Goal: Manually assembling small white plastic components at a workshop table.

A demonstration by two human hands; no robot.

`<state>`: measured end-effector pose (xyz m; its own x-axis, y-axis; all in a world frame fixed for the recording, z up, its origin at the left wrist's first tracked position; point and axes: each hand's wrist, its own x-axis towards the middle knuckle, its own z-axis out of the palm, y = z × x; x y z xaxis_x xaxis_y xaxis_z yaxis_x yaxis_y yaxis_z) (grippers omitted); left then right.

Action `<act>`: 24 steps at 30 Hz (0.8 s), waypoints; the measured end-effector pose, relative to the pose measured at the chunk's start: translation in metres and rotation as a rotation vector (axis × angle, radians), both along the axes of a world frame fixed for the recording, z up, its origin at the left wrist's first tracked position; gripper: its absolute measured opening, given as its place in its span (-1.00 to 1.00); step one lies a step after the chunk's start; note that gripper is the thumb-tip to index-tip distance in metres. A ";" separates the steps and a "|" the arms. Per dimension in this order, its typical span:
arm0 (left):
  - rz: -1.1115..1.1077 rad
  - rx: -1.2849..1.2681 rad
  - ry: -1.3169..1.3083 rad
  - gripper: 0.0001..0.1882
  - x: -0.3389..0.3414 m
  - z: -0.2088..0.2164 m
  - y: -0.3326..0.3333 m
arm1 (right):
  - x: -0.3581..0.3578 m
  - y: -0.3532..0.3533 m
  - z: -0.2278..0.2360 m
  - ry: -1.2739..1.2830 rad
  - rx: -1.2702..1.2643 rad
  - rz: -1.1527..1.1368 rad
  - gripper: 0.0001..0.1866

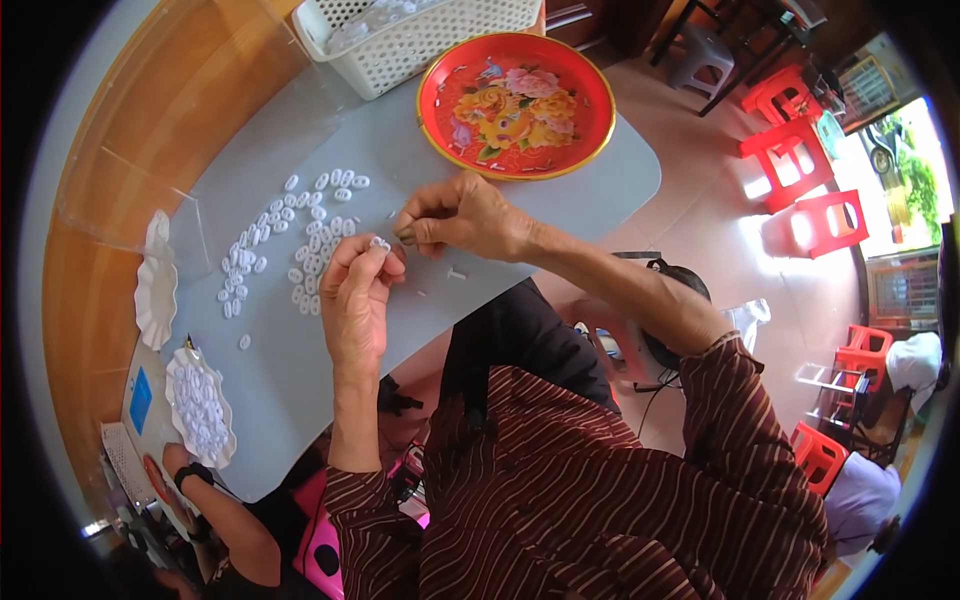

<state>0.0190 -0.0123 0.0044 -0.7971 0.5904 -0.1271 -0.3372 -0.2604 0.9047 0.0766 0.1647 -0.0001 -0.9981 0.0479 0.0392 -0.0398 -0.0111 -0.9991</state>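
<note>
Over the grey table [270, 400], my left hand [355, 305] pinches a small white oval plastic piece [380, 243] between thumb and fingertips. My right hand [468, 220] is just to its right, thumb and fingers pressed together; whatever they hold, if anything, is too small to make out. A gap separates the two hands. Beyond and left of my left hand lie several loose white oval pieces [275, 218], each with two slots or holes. Tiny white pins [457, 273] are scattered on the table beneath my right hand.
A red round tray [430, 95] with a flower pattern sits at the far side, beside a white perforated basket [380, 65]. At left is a scalloped white dish [225, 445] full of white pieces. A co-worker's arm [235, 520] reaches in there. Red stools [790, 160] stand at right.
</note>
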 end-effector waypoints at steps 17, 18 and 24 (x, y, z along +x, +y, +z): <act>0.070 -0.071 0.222 -0.88 0.005 -0.012 0.009 | -0.003 -0.030 -0.012 0.075 -0.497 -0.195 -0.76; 0.070 -0.072 0.220 -0.88 0.004 -0.013 0.008 | -0.003 -0.031 -0.012 0.090 -0.505 -0.185 -0.77; -0.027 -0.192 0.335 -0.78 0.004 -0.009 0.007 | -0.003 -0.031 -0.011 0.109 -0.556 -0.203 -0.77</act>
<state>0.0235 -0.0057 -0.0042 -0.7978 0.6023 0.0275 -0.0190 -0.0706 0.9973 0.0736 0.1336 -0.0113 -0.9585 0.2795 0.0556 -0.1979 -0.5127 -0.8354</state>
